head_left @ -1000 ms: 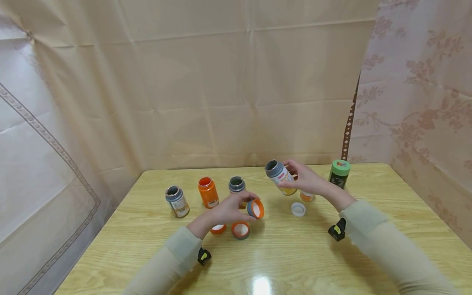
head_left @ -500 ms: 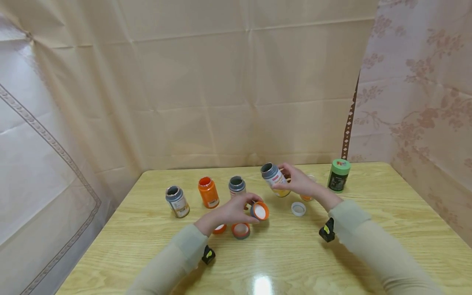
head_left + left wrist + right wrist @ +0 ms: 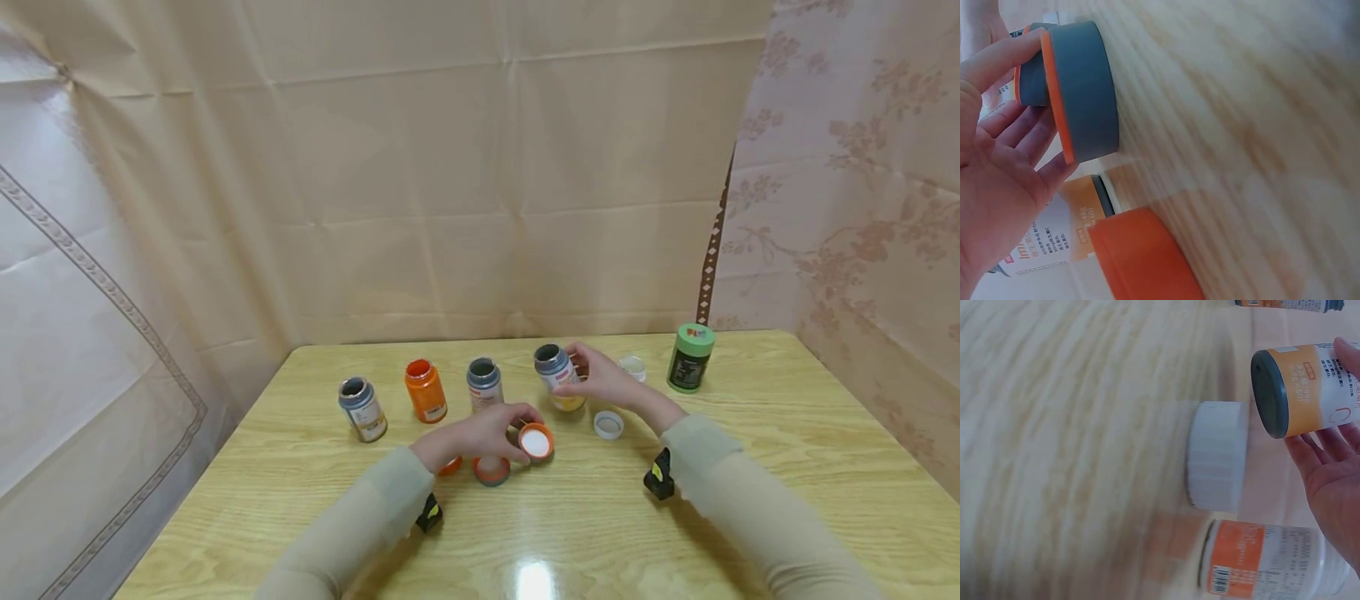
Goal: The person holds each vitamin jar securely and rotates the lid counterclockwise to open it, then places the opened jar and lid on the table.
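Note:
My left hand (image 3: 491,433) pinches a grey cap (image 3: 536,442) by its sides, its orange rim and white lining facing up, close over the table. In the left wrist view the held cap (image 3: 1034,78) is partly hidden behind a second grey cap (image 3: 1085,94). My right hand (image 3: 603,382) grips a grey-necked supplement bottle (image 3: 561,379) with a white and orange-yellow label. This bottle has no cap on and leans slightly left. In the right wrist view the dark base of the gripped bottle (image 3: 1270,395) shows, with fingers beneath and thumb above.
An uncapped grey bottle (image 3: 484,385), an orange bottle (image 3: 425,392) and another grey bottle (image 3: 363,410) stand leftward. An orange cap (image 3: 450,467) lies near the left wrist. A white cap (image 3: 608,425), a white bottle (image 3: 1260,559) and a green-lidded jar (image 3: 690,360) are rightward.
The right hand has moved left and down with the bottle, which now leans less. The left hand has moved slightly right and down, turning the cap's open side upward.

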`<act>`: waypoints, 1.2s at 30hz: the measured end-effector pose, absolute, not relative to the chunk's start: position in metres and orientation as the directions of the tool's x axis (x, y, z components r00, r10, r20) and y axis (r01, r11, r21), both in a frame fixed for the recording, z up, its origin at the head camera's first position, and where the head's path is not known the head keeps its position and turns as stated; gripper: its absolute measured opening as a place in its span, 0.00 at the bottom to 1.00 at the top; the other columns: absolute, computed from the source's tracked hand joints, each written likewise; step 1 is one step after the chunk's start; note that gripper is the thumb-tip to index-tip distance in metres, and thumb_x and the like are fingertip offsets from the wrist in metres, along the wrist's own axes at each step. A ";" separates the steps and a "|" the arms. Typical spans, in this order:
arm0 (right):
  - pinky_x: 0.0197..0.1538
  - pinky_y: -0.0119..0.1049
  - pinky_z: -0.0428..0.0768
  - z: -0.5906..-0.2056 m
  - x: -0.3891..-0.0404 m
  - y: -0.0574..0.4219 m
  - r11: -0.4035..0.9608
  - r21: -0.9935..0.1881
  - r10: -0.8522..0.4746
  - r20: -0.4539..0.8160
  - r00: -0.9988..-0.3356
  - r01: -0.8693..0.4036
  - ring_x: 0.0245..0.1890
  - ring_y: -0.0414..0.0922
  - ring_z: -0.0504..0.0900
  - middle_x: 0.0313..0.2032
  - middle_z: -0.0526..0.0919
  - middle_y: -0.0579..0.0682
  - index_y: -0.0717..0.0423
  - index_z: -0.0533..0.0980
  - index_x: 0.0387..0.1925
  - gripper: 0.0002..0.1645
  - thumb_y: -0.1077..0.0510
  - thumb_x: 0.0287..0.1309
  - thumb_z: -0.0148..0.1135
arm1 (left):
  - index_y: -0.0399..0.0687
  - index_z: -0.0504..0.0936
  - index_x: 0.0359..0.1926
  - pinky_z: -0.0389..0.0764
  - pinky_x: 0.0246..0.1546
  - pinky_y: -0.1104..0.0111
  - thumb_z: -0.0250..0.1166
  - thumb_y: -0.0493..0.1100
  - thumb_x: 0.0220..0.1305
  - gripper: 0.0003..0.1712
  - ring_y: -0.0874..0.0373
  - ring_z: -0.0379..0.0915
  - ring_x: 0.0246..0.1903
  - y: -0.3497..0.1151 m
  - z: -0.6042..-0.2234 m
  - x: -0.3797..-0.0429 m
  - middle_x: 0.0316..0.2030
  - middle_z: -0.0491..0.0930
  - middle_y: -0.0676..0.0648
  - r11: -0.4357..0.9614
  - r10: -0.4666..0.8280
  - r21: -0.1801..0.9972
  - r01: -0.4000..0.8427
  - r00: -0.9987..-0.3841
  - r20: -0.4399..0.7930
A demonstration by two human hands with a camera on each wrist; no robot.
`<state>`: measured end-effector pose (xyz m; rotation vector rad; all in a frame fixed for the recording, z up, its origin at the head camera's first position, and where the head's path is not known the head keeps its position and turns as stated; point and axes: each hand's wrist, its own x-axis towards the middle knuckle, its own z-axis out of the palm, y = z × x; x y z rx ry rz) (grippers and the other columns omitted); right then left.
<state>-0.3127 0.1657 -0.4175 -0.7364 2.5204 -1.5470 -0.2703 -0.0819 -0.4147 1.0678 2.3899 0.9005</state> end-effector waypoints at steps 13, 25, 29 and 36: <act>0.58 0.46 0.74 -0.433 -0.315 0.166 0.323 -0.893 -0.436 0.153 -0.887 -0.313 0.56 0.60 0.74 0.53 0.76 0.65 0.69 0.63 0.56 0.34 0.65 0.52 0.72 | 0.43 0.77 0.54 0.69 0.55 0.71 0.77 0.36 0.50 0.29 0.63 0.73 0.47 -0.075 -0.419 -0.276 0.47 0.79 0.51 0.579 0.739 0.617 0.533 -0.662 -0.123; 0.59 0.45 0.73 -0.436 -0.318 0.166 0.297 -0.906 -0.411 0.163 -0.897 -0.300 0.58 0.63 0.72 0.54 0.74 0.70 0.72 0.61 0.54 0.34 0.70 0.51 0.71 | 0.44 0.78 0.55 0.69 0.54 0.71 0.77 0.39 0.50 0.30 0.64 0.72 0.47 -0.075 -0.420 -0.279 0.48 0.79 0.53 0.620 0.718 0.573 0.537 -0.683 -0.137; 0.60 0.50 0.71 -0.434 -0.313 0.164 0.340 -0.899 -0.388 0.135 -0.912 -0.278 0.59 0.64 0.71 0.55 0.73 0.68 0.71 0.61 0.56 0.36 0.67 0.51 0.72 | 0.46 0.75 0.58 0.68 0.57 0.69 0.77 0.41 0.51 0.32 0.64 0.71 0.49 -0.078 -0.420 -0.278 0.50 0.78 0.54 0.633 0.707 0.586 0.506 -0.686 -0.172; 0.64 0.55 0.63 -0.422 -0.301 0.165 0.326 -0.902 -0.381 0.148 -0.913 -0.282 0.63 0.68 0.63 0.62 0.64 0.72 0.72 0.54 0.65 0.43 0.61 0.59 0.68 | 0.46 0.72 0.62 0.67 0.60 0.63 0.72 0.46 0.58 0.33 0.58 0.69 0.55 -0.093 -0.411 -0.269 0.55 0.75 0.51 0.615 0.702 0.637 0.465 -0.690 -0.173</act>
